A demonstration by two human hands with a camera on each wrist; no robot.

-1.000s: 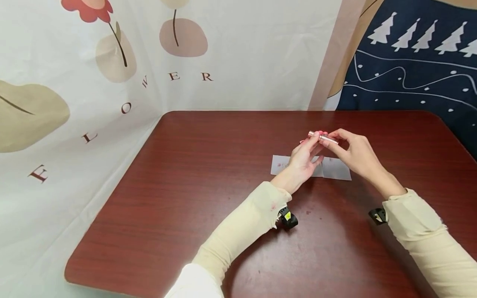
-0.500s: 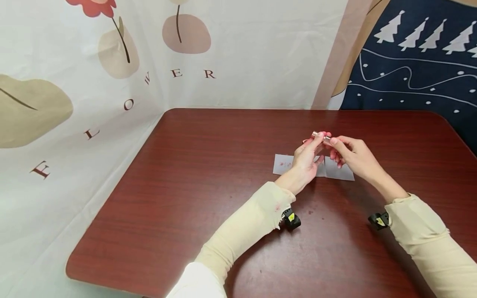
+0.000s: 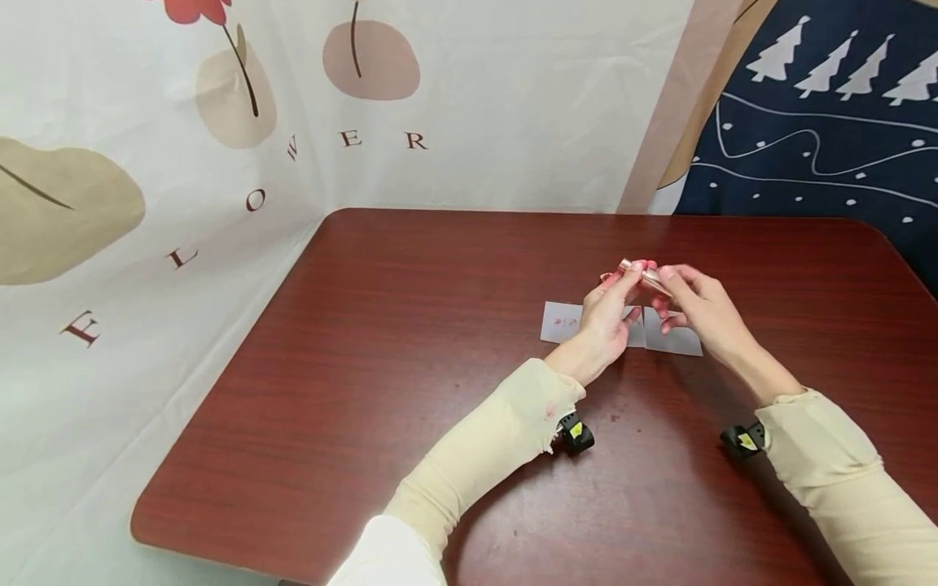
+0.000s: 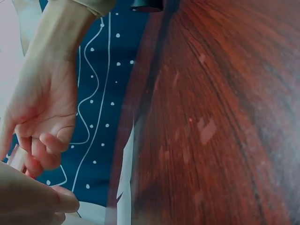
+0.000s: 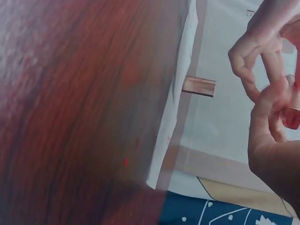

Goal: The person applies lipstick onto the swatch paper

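Observation:
A slim rose-gold tube [image 3: 655,282], like a lipstick, is held between both hands over a folded white paper. My left hand [image 3: 604,316] pinches its left end between thumb and fingers, palm turned up. My right hand [image 3: 705,313] grips the right end with thumb and index finger, the other fingers curled beneath. Fingertips show red stains. In the left wrist view part of the tube [image 4: 18,158] shows between the two hands; in the right wrist view a shiny rose-gold end [image 5: 291,117] shows at the fingers. The white paper [image 3: 672,334] lies below, small red marks on its left panel.
Another rose-gold cylinder [image 5: 199,86] stands upright just beyond the paper in the right wrist view; the hands hide it in the head view. The dark red wooden table [image 3: 352,366] meets a printed white curtain [image 3: 513,106] and a navy tree-patterned cloth [image 3: 806,146].
My right fingers have shifted on the tube, and its right end now slants further downward. The left hand keeps its pinch. The whole head view has drifted slightly.

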